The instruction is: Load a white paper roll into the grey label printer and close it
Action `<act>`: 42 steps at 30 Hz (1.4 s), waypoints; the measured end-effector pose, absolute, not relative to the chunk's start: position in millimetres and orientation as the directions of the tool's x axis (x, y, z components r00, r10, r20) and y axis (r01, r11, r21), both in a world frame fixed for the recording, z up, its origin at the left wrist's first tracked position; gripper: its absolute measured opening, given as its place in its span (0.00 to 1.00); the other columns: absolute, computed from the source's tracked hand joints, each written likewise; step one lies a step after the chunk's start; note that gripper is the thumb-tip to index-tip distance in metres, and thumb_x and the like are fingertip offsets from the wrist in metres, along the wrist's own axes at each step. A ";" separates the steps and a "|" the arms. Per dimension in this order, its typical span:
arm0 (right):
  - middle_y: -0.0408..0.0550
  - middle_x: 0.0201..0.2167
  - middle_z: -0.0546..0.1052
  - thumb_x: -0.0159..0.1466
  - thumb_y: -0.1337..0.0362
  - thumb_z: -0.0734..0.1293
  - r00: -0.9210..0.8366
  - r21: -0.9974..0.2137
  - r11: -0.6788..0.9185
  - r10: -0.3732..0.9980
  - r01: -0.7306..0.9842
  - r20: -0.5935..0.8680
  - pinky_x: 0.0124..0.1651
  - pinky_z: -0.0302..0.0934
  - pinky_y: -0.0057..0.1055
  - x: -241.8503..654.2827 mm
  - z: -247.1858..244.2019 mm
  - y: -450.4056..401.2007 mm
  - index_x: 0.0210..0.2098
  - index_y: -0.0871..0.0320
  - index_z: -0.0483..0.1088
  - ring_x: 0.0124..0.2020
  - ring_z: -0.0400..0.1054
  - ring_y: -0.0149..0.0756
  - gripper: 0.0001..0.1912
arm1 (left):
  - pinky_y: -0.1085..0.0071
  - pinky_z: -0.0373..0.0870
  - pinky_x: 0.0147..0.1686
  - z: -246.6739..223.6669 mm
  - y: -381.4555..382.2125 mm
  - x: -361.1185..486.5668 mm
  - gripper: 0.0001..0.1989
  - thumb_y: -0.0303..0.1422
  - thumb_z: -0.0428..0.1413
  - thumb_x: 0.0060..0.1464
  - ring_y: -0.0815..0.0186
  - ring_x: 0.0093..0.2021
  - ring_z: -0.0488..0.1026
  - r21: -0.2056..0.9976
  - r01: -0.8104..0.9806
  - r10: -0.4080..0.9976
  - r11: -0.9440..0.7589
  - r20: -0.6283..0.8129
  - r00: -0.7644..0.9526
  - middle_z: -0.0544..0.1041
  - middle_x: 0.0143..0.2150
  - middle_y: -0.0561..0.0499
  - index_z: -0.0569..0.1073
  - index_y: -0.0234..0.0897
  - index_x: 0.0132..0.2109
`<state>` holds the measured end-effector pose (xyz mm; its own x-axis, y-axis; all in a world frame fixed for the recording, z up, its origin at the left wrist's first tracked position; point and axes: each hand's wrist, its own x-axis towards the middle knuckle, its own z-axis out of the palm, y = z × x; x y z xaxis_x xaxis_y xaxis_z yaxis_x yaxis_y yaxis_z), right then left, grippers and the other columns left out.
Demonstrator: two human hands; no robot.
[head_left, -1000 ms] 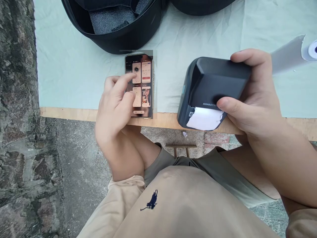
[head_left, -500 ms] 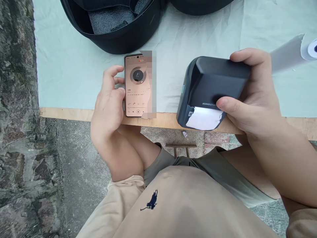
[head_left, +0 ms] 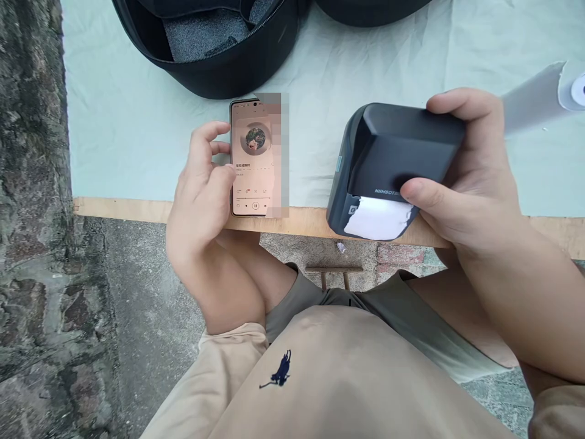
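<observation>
My left hand (head_left: 201,189) grips the left edge of a smartphone (head_left: 251,177), with the thumb over the edge of its lit screen. A music player page with a round cover picture shows there, and a pixelated patch hides the phone's right side. In my right hand (head_left: 470,177) is a dark label printer (head_left: 406,152) marked NIIMBOT, held tilted above the table edge with the thumb on its front. A torn white paper strip (head_left: 379,218) sticks out of the printer's lower end.
An open black zippered case (head_left: 233,79) with grey foam inside stands at the back left, and another black case (head_left: 370,13) is behind. A white paper roll (head_left: 534,100) lies at the right on the pale cloth (head_left: 311,67). The table's wooden edge (head_left: 123,208) runs before my knees.
The phone's screen has switched to another song, with a different cover picture and title. My left thumb has shifted slightly onto the screen's edge. The printer stays almost where it was.
</observation>
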<state>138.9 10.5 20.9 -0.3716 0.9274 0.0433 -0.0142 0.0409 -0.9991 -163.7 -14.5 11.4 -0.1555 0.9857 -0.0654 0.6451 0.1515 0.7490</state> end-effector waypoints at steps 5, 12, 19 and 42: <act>0.41 0.48 0.64 0.51 0.61 0.74 -0.369 -0.999 0.035 0.929 -0.020 0.040 0.39 0.62 0.29 138.6 20.9 10.4 0.51 0.41 0.61 0.44 0.62 0.30 0.31 | 0.64 0.67 0.32 12.5 -18.9 -168.9 0.48 0.29 0.67 0.32 0.71 0.31 0.60 0.719 0.694 0.997 0.023 -0.068 0.036 0.64 0.52 0.45 0.54 0.51 0.60; 0.41 0.48 0.64 0.51 0.61 0.74 -0.366 -0.999 0.042 0.930 -0.012 0.043 0.38 0.61 0.30 139.1 19.5 10.8 0.51 0.41 0.62 0.44 0.63 0.30 0.30 | 0.55 0.72 0.41 13.2 -19.6 -174.1 0.61 0.32 0.72 0.21 0.63 0.40 0.66 0.675 0.737 0.985 -0.034 -0.102 0.139 0.60 0.57 0.42 0.48 0.51 0.62; 0.41 0.49 0.65 0.51 0.58 0.74 -0.367 -0.999 0.049 0.929 0.008 0.042 0.40 0.63 0.32 140.1 20.9 11.0 0.51 0.40 0.61 0.44 0.63 0.31 0.31 | 0.60 0.71 0.35 10.6 -18.0 -172.6 0.57 0.42 0.72 0.20 0.66 0.35 0.64 0.719 0.695 0.996 0.002 -0.062 0.061 0.62 0.54 0.46 0.53 0.54 0.60; 0.41 0.46 0.65 0.50 0.62 0.74 -0.364 -0.999 0.029 0.931 -0.022 0.035 0.37 0.62 0.28 138.4 21.3 10.3 0.50 0.41 0.62 0.42 0.63 0.29 0.30 | 0.72 0.60 0.28 8.1 -15.7 -159.2 0.22 0.16 0.51 0.35 0.73 0.28 0.65 0.838 0.536 0.935 0.101 0.104 -0.340 0.74 0.33 0.53 0.72 0.37 0.40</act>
